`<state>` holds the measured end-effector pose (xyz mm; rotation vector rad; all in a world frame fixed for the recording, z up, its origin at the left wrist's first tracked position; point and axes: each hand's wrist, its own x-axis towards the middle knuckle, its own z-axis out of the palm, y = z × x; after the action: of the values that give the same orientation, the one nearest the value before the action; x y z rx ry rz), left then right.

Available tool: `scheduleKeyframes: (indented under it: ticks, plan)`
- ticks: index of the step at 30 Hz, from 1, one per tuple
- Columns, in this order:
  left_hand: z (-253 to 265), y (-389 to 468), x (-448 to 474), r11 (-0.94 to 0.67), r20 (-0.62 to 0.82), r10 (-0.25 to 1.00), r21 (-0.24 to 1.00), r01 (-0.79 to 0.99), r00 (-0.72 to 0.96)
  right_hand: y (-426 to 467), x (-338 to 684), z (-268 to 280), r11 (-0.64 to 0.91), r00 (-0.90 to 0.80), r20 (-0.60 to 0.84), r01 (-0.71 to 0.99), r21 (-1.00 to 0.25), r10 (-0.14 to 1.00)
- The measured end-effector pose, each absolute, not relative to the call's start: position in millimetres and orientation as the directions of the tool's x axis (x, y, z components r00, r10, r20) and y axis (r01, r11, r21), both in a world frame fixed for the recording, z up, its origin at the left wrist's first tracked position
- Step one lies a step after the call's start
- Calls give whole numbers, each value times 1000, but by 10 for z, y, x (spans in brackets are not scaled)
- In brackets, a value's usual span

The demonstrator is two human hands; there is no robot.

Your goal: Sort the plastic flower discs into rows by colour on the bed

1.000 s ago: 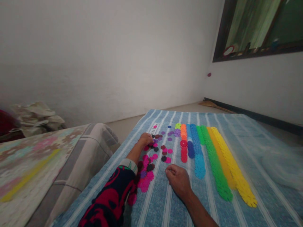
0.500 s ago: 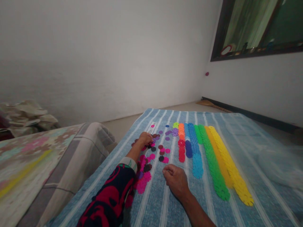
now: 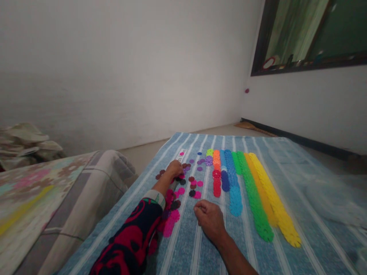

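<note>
My left hand reaches into the loose flower-shaped plastic discs on the left of the striped cloth. Its fingers are bent together among dark and purple discs, and what they pinch, if anything, is hidden. Pink discs and dark discs lie scattered below and beside that wrist. My right hand rests curled on the cloth, thumb against fingers; its inside is out of sight. Just beyond it lie a few loose pink discs and a black disc.
Overlapping rows of discs lie right of my hands: red discs, light blue discs, green discs and yellow discs. A clear plastic bag is at the right. A cloth-covered surface stands left.
The view has shifted slightly, so everything sits a little further left. Both hands keep nearly the same places over the cloth, and the disc rows look unchanged.
</note>
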<state>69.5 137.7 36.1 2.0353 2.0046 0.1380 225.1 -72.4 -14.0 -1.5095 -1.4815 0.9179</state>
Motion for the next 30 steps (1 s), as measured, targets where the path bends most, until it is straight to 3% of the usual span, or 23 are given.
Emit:
scheduleKeyframes:
  ticks: [7, 16, 30]
  plan:
    - [440, 1382, 797, -49, -51, 996, 329, 943, 69, -722, 2231, -122, 9, 60, 36, 409, -912, 998]
    - [346, 1427, 1469, -292, 76, 954, 456, 841, 290, -707, 2213, -141, -15, 68, 14, 409, -912, 998]
    - [72, 1637, 1774, -500, 162, 864, 394, 771, 477, -721, 2204, -135, -26, 64, 0, 401, -916, 998]
